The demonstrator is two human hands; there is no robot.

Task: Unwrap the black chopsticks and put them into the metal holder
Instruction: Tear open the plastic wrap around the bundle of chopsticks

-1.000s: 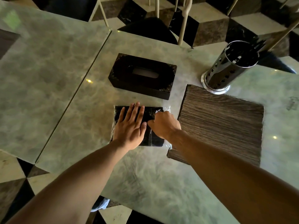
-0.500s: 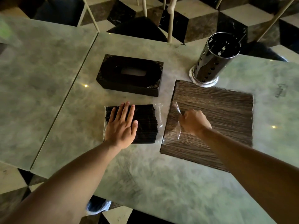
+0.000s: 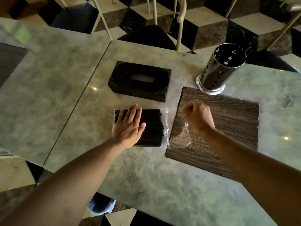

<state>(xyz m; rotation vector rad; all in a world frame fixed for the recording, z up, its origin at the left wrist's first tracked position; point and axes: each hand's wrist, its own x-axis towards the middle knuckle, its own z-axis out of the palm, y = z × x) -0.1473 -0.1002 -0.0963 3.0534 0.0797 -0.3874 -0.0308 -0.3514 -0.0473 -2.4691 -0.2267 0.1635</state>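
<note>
A flat pack of black chopsticks (image 3: pixel 154 128) lies on the marble table in front of me. My left hand (image 3: pixel 130 126) presses flat on its left half, fingers spread. Clear plastic wrap (image 3: pixel 187 136) trails from the pack's right end across the edge of a wooden mat. My right hand (image 3: pixel 197 117) is closed on that wrap, above the mat. The perforated metal holder (image 3: pixel 219 69) stands upright and empty at the back right, beyond the mat.
A dark tissue box (image 3: pixel 140 81) sits just behind the chopsticks. The square wooden mat (image 3: pixel 228 128) lies under my right hand. A seam (image 3: pixel 78 101) joins a second table on the left. Chair legs (image 3: pixel 180 28) stand past the far edge.
My right hand has pulled the plastic wrap off the pack's right end and moved right over the mat. The chopstick ends now lie bare. My left hand stays pressed down.
</note>
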